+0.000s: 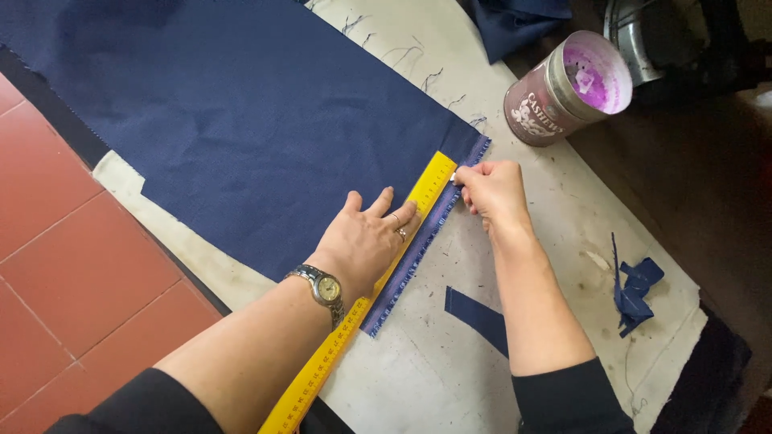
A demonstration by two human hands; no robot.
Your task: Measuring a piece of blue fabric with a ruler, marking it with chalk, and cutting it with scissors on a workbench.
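A large piece of navy blue cloth [241, 112] lies flat on a white work table [555, 209]. A long yellow ruler [430, 183] runs along the cloth's near edge. My left hand [366, 237], with a wristwatch and rings, presses flat on the ruler and cloth. My right hand [490, 193] pinches a small white marking piece, probably chalk, at the ruler's edge near the cloth's corner.
A round tin with a pink-stained lid [571, 84] stands at the table's far right. Navy scraps [639, 289] and a cut strip [474, 317] lie on the table to the right. Red floor tiles [64, 241] show on the left.
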